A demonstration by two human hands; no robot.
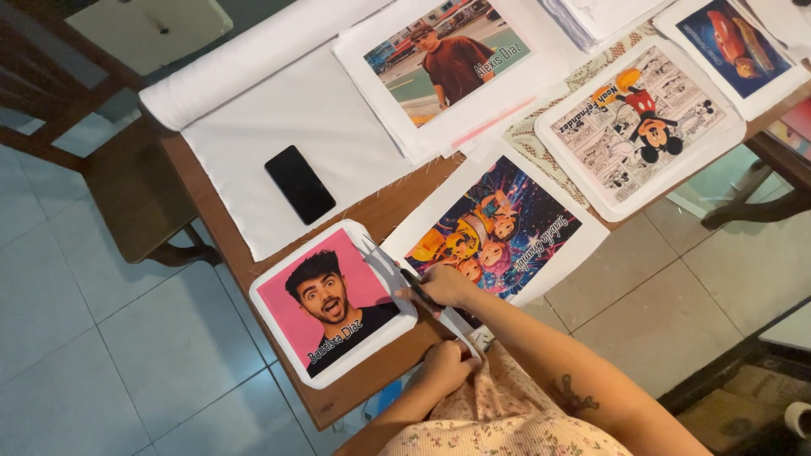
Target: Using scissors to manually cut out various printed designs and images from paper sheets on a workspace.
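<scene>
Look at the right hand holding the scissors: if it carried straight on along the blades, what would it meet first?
The right hand points its scissors up-left, probably meeting the black phone on the white fabric first, though height is unclear.

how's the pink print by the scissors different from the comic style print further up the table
The pink print shows a portrait on a plain pink ground; the comic print shows cartoon figures over black-and-white panels. The pink print lies at the table's near edge, beside the scissors in the right hand; the comic print lies untouched. Both have white borders with rounded corners.

Head-high, steeply down onto table (pixel 221 245)
</scene>
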